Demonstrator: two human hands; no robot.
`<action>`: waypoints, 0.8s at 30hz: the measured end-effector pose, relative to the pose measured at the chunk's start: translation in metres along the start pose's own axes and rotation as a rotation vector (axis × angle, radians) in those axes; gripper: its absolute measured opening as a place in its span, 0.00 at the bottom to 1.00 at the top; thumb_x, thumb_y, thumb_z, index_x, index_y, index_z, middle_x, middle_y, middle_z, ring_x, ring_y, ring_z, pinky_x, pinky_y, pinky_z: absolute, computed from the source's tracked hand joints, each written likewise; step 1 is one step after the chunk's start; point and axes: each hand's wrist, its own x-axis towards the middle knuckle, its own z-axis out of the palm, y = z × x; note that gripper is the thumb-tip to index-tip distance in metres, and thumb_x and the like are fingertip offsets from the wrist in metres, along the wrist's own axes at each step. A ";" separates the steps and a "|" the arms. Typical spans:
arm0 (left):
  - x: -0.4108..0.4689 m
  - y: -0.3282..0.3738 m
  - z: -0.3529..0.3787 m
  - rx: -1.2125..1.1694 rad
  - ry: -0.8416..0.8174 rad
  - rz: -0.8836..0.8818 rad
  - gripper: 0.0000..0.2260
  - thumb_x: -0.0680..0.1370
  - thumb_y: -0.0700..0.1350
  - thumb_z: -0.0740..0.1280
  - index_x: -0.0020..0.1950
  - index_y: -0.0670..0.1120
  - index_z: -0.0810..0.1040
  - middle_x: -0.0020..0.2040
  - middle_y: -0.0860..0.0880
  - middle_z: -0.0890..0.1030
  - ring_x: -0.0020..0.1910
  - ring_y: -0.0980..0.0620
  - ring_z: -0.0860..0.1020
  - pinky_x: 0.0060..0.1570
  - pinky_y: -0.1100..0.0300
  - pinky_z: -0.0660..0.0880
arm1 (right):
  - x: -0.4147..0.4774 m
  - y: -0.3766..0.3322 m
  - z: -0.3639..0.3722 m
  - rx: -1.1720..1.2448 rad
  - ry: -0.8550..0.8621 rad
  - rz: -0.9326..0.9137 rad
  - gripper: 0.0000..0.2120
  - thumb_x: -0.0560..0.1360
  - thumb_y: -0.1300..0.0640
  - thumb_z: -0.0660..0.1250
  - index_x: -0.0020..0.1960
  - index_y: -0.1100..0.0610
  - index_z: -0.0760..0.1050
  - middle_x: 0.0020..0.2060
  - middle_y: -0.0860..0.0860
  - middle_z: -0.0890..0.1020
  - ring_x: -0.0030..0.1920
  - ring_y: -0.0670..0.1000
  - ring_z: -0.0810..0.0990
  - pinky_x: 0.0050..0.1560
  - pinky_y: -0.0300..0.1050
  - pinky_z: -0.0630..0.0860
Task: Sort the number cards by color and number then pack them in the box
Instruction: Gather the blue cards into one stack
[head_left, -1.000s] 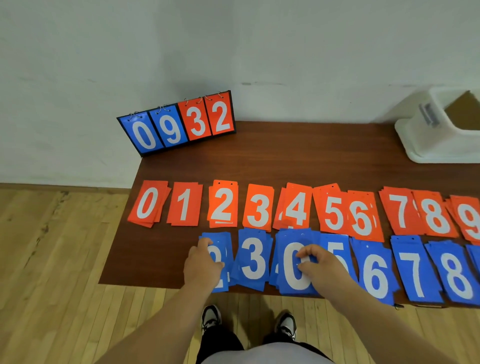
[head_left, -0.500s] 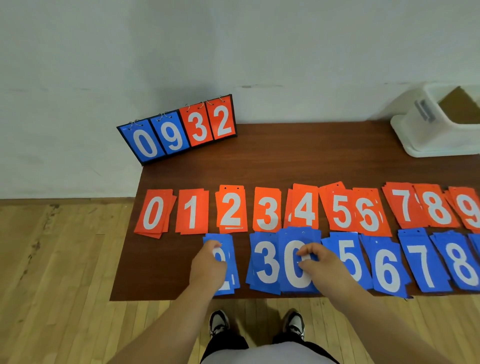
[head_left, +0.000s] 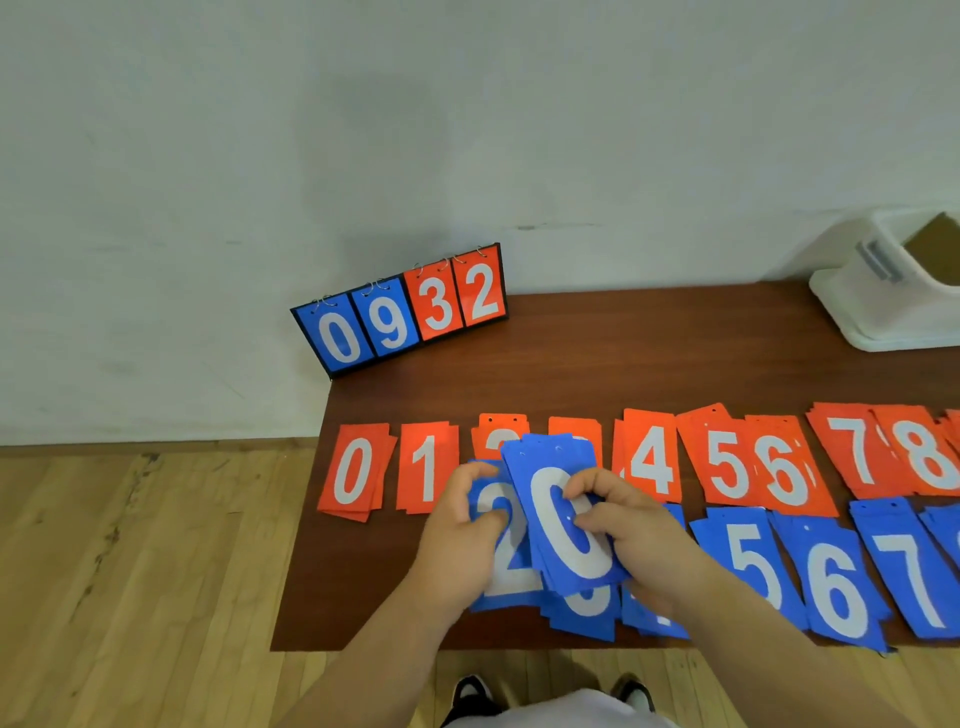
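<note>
Two grips closed on cards: right grip (head_left: 639, 540) pinches tilted blue 0 stack (head_left: 561, 519); left grip (head_left: 457, 540) just beside, clasping blue 2 stack (head_left: 506, 566). Red row (head_left: 649, 462) beyond grips on tabletop (head_left: 649, 353); box (head_left: 852, 296) far right.

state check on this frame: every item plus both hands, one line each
blue 0 cards: raised, tilted, held by the right hand
blue 2 cards: held by the left hand
left hand: grips the blue 2 cards
right hand: grips the blue 0 cards
red cards: flat, in a row by number
other blue cards: flat, near row
scoreboard: upright, reads 0932
box: open, far right
</note>
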 end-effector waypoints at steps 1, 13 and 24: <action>-0.001 0.007 0.003 -0.029 -0.014 0.013 0.19 0.81 0.36 0.62 0.60 0.61 0.75 0.56 0.59 0.80 0.51 0.57 0.81 0.53 0.50 0.81 | 0.000 -0.003 0.001 -0.071 0.008 -0.012 0.12 0.78 0.67 0.63 0.45 0.52 0.79 0.56 0.60 0.81 0.52 0.62 0.84 0.41 0.50 0.81; 0.003 0.039 0.064 -0.224 -0.251 0.007 0.16 0.81 0.47 0.61 0.67 0.61 0.70 0.56 0.54 0.81 0.51 0.56 0.83 0.48 0.58 0.81 | -0.014 0.002 -0.036 -0.092 0.017 0.015 0.09 0.81 0.65 0.66 0.48 0.52 0.78 0.55 0.53 0.84 0.56 0.56 0.85 0.58 0.59 0.82; 0.029 -0.080 0.127 0.768 -0.068 -0.255 0.33 0.77 0.51 0.70 0.79 0.57 0.59 0.61 0.49 0.63 0.63 0.46 0.68 0.53 0.56 0.74 | -0.037 0.041 -0.148 -0.370 0.403 0.131 0.08 0.77 0.66 0.62 0.49 0.55 0.76 0.37 0.53 0.75 0.29 0.51 0.65 0.24 0.39 0.61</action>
